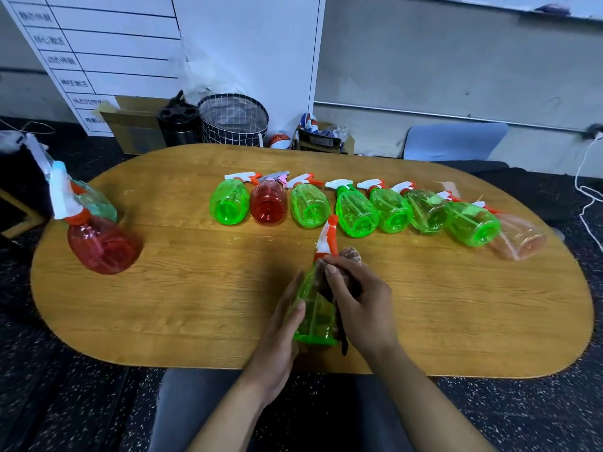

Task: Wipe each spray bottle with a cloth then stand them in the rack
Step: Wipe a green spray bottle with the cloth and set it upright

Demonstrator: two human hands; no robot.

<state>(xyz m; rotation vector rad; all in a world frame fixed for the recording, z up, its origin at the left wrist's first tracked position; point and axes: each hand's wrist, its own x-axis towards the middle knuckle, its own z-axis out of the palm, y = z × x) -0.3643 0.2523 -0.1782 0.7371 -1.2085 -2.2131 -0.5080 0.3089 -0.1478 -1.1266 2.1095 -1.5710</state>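
An oval, wood-grain worktop (182, 288) stands on dark speckled floor before a grey wall and a white lined board (107, 50). The left hand (280, 334) curls round a translucent green plastic spray bottle (315, 316) near the front edge — the right hand (355, 295) pinches a brown cloth (350, 255) against its neck, mostly hidden. Eight bottles lie in a row behind; a red bottle (101, 244) stands left.
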